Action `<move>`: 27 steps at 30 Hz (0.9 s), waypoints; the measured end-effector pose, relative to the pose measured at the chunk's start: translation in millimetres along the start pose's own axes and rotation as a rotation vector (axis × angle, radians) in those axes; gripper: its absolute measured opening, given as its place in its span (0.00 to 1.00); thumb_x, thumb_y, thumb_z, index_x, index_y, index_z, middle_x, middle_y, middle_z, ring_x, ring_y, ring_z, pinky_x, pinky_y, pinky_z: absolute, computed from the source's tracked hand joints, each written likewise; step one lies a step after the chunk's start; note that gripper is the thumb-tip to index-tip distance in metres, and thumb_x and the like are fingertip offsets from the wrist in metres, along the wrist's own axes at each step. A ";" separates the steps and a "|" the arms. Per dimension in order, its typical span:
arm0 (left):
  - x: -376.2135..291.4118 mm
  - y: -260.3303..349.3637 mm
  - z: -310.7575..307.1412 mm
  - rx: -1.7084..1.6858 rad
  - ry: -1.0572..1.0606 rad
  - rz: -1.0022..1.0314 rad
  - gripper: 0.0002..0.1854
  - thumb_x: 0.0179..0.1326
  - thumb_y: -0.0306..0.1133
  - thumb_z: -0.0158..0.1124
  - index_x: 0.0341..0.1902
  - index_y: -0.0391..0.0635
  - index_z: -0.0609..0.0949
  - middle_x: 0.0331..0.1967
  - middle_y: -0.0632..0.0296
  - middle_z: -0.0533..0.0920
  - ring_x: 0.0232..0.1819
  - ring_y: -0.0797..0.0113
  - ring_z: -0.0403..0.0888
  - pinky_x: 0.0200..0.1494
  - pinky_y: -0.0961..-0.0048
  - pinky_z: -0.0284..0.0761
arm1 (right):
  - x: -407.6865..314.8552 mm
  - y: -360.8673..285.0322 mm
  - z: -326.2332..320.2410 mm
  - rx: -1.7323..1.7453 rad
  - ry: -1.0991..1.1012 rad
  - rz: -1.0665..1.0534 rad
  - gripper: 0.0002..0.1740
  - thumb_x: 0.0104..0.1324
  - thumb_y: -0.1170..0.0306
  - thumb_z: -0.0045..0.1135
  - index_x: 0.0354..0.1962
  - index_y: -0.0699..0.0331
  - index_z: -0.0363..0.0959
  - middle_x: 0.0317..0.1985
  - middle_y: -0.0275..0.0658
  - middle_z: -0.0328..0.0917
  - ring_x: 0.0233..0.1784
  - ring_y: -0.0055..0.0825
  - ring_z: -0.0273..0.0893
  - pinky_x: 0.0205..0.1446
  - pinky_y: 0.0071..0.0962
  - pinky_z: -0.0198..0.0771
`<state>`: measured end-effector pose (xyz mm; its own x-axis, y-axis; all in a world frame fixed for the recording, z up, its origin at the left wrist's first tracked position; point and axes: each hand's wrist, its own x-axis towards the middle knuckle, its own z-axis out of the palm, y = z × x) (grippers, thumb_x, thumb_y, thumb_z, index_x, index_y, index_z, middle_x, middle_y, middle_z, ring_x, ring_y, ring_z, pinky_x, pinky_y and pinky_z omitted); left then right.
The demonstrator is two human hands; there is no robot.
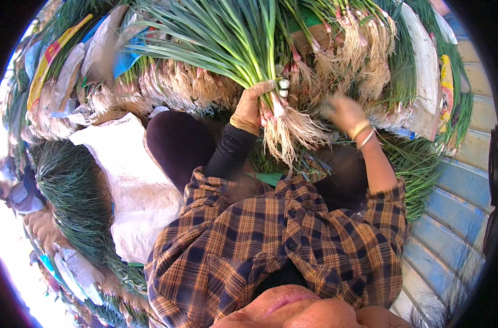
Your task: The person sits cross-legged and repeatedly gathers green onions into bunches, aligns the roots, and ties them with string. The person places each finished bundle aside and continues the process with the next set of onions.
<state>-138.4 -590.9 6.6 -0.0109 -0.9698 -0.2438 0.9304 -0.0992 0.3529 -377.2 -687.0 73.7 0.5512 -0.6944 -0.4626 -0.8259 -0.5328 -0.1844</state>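
Observation:
A bunch of long green stalks with pinkish-white bases and pale roots, like garlic or spring onions (253, 57), is gripped by my left hand (251, 104) near the bases. The roots (290, 135) hang toward my lap, and several small white bulb ends show beside the thumb. My right hand (343, 115), blurred, is a little to the right of the roots; its fingers are hard to make out and I cannot tell whether it holds anything. Both hands wear tan gloves. Just beyond the right hand lie more rooted stalks (347, 45).
A row of bundled stalks with matted roots (183, 82) lies ahead. White sacking (130, 184) is at the left, beside a large green heap (72, 197). More greens (412, 176) lie at the right, by blue and cream slatted panels (458, 188). A person (21, 192) is at the far left.

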 end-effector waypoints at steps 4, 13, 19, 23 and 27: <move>-4.5 2.2 -3.8 0.113 -0.021 -0.116 0.17 0.56 0.34 0.60 0.44 0.33 0.78 0.30 0.50 0.83 0.27 0.55 0.84 0.29 0.67 0.81 | 89.4 -9.7 -16.4 -0.041 0.705 -0.076 0.18 0.68 0.54 0.52 0.46 0.58 0.75 0.38 0.38 0.81 0.42 0.30 0.80 0.45 0.32 0.76; -4.8 1.9 -11.9 0.094 -0.056 -0.057 0.17 0.54 0.34 0.62 0.44 0.35 0.77 0.29 0.51 0.82 0.21 0.58 0.81 0.18 0.72 0.75 | 87.1 52.8 -68.8 1.805 0.179 -0.215 0.21 0.67 0.62 0.55 0.44 0.76 0.74 0.28 0.30 0.72 0.25 0.16 0.65 0.29 0.16 0.65; -2.3 -4.8 -5.4 0.028 0.028 0.018 0.18 0.53 0.33 0.62 0.46 0.35 0.77 0.32 0.52 0.82 0.23 0.56 0.81 0.14 0.76 0.71 | 111.7 23.4 -46.2 0.755 0.597 -0.032 0.24 0.64 0.53 0.58 0.49 0.63 0.75 0.32 0.35 0.77 0.31 0.24 0.73 0.36 0.25 0.71; -3.2 -3.0 1.1 0.014 0.061 0.031 0.18 0.54 0.33 0.61 0.46 0.35 0.77 0.32 0.50 0.82 0.21 0.57 0.80 0.13 0.76 0.71 | 147.1 9.6 -26.7 0.039 0.659 0.011 0.25 0.62 0.50 0.58 0.47 0.60 0.76 0.43 0.49 0.80 0.44 0.48 0.78 0.49 0.42 0.72; -5.4 -0.1 4.4 0.029 -0.008 -0.012 0.16 0.56 0.35 0.59 0.45 0.36 0.77 0.27 0.43 0.82 0.14 0.63 0.77 0.14 0.76 0.71 | 147.2 36.7 -42.2 0.300 0.634 -0.067 0.22 0.64 0.54 0.58 0.48 0.60 0.78 0.39 0.43 0.83 0.43 0.43 0.80 0.49 0.39 0.73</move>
<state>-140.0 -586.6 11.9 -0.0253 -0.9702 -0.2411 0.9190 -0.1174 0.3763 -321.3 -829.2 35.5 0.4892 -0.8615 0.1359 -0.7349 -0.4911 -0.4677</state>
